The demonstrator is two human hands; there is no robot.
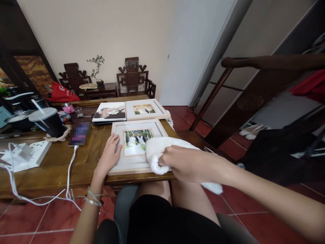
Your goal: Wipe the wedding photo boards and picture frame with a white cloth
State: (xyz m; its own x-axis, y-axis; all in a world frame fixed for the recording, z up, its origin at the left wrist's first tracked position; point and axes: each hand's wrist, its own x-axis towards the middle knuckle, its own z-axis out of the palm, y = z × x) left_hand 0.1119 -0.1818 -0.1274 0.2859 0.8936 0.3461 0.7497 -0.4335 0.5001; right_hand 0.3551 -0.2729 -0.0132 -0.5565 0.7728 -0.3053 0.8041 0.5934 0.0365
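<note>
A light wooden photo frame point(132, 161) with a wedding picture lies flat near the front edge of the brown wooden table point(50, 169). My left hand point(109, 154) rests flat on the frame's left border, fingers stretched out. My right hand point(181, 161) is closed round a white fluffy cloth point(162, 150), which lies over the frame's right side and trails down off the table edge.
Behind it lie a second frame point(147, 109) and a photo album point(109, 112). To the left sit a phone point(79, 134) on a white cable, a power strip point(38, 150), a black cup with lid point(49, 122) and small cups. Carved chairs stand at the wall; a dark railing is at right.
</note>
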